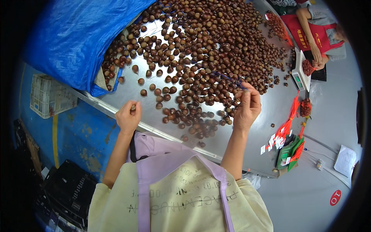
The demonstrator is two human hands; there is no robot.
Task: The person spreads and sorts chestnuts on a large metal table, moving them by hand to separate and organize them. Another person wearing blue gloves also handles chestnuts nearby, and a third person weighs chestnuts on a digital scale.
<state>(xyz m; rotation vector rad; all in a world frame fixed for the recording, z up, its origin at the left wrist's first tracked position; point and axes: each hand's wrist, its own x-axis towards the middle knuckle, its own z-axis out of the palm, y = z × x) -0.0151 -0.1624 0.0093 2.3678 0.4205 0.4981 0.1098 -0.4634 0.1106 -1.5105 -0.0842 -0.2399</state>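
A wide heap of brown chestnuts [216, 34] covers much of the metal table, thinning out toward me. My left hand [128, 118] is closed near the table's front edge, and a bit of a brown chestnut [133, 110] shows between its thumb and fingers. Over the right part of the loose chestnuts, my right hand [247, 108] has its fingers pinched together. A thin blue strand [227, 77] runs from its fingertips across the heap. Between my hands, several chestnuts [203, 128] near the table edge look smeared by motion.
A blue woven sack [81, 42] lies at the left with chestnuts at its mouth. Below it stands a white plastic crate [50, 96]. At the far right, a co-worker's hands [317, 60] touch a red net bag on a scale [300, 71]. Red nets [284, 129] lie nearer.
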